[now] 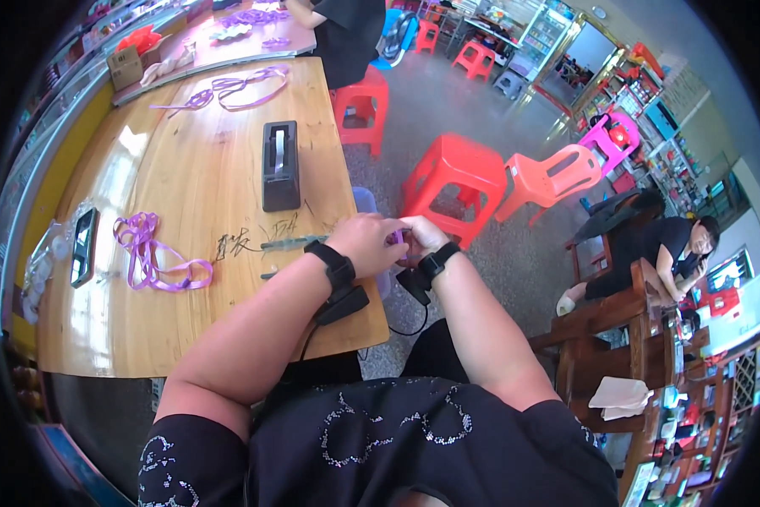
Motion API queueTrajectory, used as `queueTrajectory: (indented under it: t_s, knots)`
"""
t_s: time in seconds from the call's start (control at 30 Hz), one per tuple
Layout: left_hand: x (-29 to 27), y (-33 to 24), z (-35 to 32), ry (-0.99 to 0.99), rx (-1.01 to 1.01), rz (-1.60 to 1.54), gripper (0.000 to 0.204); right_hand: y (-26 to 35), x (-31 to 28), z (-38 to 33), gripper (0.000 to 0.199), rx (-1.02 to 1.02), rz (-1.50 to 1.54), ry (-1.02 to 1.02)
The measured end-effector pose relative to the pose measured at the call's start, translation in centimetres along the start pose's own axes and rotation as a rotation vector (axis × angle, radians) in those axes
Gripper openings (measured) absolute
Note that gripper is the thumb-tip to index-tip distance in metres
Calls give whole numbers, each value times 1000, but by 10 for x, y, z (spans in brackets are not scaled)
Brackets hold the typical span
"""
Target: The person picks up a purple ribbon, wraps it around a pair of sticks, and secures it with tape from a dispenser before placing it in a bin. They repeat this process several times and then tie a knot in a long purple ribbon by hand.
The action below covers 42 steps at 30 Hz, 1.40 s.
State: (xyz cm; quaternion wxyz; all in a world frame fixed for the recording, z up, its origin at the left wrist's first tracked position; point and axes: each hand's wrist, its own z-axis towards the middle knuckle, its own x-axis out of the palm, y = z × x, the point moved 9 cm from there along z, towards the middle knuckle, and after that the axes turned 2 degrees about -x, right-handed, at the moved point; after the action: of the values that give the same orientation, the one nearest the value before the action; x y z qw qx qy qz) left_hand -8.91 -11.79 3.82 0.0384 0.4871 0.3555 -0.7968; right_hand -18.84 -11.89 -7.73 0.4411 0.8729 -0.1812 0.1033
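My left hand (365, 242) and my right hand (426, 235) meet just off the right edge of the wooden table (228, 329). Both have their fingers closed around a small piece of purple ribbon (398, 242), most of which is hidden by the fingers. Each wrist wears a black band with a dark box-shaped device. To the left, a loose heap of purple ribbon (147, 245) lies on the table. Beyond my hands stands a long black tape dispenser (281, 182). A pale green strip-like thing (291, 242) lies beside my left wrist.
More purple ribbon (249, 91) lies at the table's far end. A dark phone (84, 245) rests at the left edge. A pale blue bin (365, 200) sits below my hands. Red stools (456, 173) stand right; one person is far ahead, another sits at right.
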Motion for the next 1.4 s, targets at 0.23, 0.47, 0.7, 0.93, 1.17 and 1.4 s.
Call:
queueTrajectory:
  t_s: [0.23, 0.47, 0.7, 0.93, 1.17, 1.4]
  knots:
    - [3, -2, 4, 31, 15, 19, 36, -1, -7, 6, 22, -20, -77, 62]
    - [5, 5, -1, 41, -36, -23, 30, -16, -4, 10, 19, 16, 72, 82]
    - [9, 4, 3, 55, -21, -13, 30, -43, -23, 33, 14, -25, 179, 93]
    - [14, 14, 7, 80, -12, 28, 33, -6, -22, -10, 12, -495, 32, -30]
    - [15, 9, 8, 132, -30, 1, 35, -7, 3, -21, 23, -539, 336, 259]
    - [11, 4, 6, 169, -52, -13, 31, -14, 8, -18, 21, -504, 321, 300]
